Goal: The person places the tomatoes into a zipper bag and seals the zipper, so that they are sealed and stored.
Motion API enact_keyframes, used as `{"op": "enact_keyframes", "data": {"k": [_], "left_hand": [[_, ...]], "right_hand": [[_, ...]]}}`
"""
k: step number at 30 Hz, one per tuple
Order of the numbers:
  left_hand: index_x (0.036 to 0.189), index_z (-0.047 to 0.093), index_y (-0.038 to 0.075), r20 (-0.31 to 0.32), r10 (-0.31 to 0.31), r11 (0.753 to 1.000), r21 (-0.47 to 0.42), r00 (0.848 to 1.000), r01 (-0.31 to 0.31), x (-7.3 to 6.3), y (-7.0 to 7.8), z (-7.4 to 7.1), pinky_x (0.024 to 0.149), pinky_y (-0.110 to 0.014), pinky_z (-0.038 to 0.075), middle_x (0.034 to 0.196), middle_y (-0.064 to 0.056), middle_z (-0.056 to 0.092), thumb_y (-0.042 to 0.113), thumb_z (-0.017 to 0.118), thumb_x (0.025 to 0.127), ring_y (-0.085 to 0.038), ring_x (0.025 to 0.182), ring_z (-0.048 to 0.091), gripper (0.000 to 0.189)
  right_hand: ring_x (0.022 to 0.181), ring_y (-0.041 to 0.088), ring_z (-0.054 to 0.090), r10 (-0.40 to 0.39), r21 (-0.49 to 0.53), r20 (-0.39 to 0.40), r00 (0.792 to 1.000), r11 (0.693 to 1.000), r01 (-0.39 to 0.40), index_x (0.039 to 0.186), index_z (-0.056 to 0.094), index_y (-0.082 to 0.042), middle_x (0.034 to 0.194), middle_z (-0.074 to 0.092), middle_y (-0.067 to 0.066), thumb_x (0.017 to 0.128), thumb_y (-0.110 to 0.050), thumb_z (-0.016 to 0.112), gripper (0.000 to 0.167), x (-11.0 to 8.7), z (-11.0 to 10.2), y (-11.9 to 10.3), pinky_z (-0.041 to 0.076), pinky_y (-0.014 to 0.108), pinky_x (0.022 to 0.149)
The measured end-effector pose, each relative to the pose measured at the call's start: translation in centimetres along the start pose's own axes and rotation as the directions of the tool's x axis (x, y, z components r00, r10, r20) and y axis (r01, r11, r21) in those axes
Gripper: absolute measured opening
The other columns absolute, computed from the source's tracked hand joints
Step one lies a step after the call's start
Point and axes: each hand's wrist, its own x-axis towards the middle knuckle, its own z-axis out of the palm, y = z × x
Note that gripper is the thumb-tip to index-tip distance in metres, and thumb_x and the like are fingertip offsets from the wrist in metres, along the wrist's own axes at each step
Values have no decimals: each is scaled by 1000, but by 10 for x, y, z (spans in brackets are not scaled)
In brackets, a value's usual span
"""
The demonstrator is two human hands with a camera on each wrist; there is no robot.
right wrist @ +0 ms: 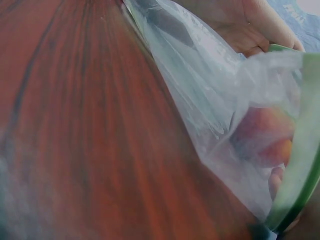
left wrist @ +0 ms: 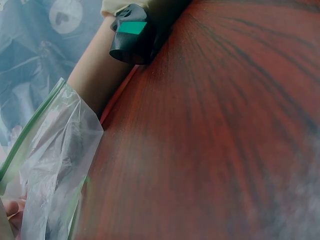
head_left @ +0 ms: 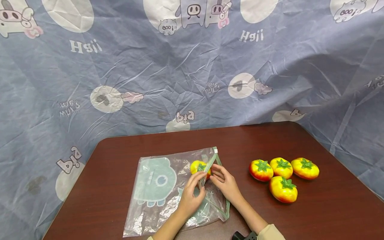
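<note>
A clear zip bag with green edging and a pale green cartoon print lies on the table, its mouth towards the right. My left hand pinches the upper layer of the bag at the mouth, between thumb and fingers. From the other side, my right hand reaches into the mouth, curled fingers at a yellow-red persimmon with a green leafy top. Through the plastic, the right wrist view shows this persimmon with a fingertip just below it. The left wrist view shows mostly bag and table.
Several more persimmons are grouped on the right side of the brown table. Behind the table hangs a blue printed cloth. A white slider sits at the far corner of the bag's mouth.
</note>
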Motion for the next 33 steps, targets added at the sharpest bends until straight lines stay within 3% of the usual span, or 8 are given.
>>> {"op": "enact_keyframes", "data": {"k": [8,14,16,23,27,33], "left_hand": [[120,53,1,10,-37,999,13,999,37,-8,-28,11,68,-24,48,123,-17,52,-11,59,72,-17,74,52,50],[125,50,10,44,-59,998,13,997,59,-11,-34,11,68,-21,47,128,-9,50,-4,58,77,-7,76,48,50],[125,50,11,50,-67,998,23,996,66,-11,-34,11,68,-20,47,128,-8,49,-2,58,78,-4,76,47,49],[123,54,10,44,-116,993,23,992,115,-10,-33,11,65,-18,46,127,-4,51,0,59,77,-3,73,47,47],[122,54,8,37,-110,994,22,993,110,-9,-34,12,64,-18,46,126,-4,51,0,59,77,-1,73,46,45],[121,54,7,33,-95,996,6,995,94,-10,-35,13,63,-17,45,126,-5,52,0,58,77,-1,73,46,45]], "right_hand": [[109,22,58,-54,-11,15,998,998,55,124,51,-8,117,60,15,88,-18,58,38,0,-1,0,48,26,90],[103,7,59,-83,1,3,997,997,83,123,52,-9,111,64,13,91,-18,53,33,0,-2,0,45,15,87],[103,9,59,-85,31,-4,996,996,85,123,51,-8,112,63,15,92,-17,52,32,0,-2,0,45,13,86],[105,35,58,-53,53,-49,997,997,56,121,52,0,112,62,21,91,-7,50,30,0,-3,-18,44,10,84],[105,30,59,-58,20,-69,996,998,60,118,55,-6,112,63,17,91,-12,52,28,5,-4,-9,44,10,85],[106,27,59,-86,-40,-90,992,996,83,117,57,-6,114,63,14,91,-12,53,28,6,-10,-18,45,13,86]]}}
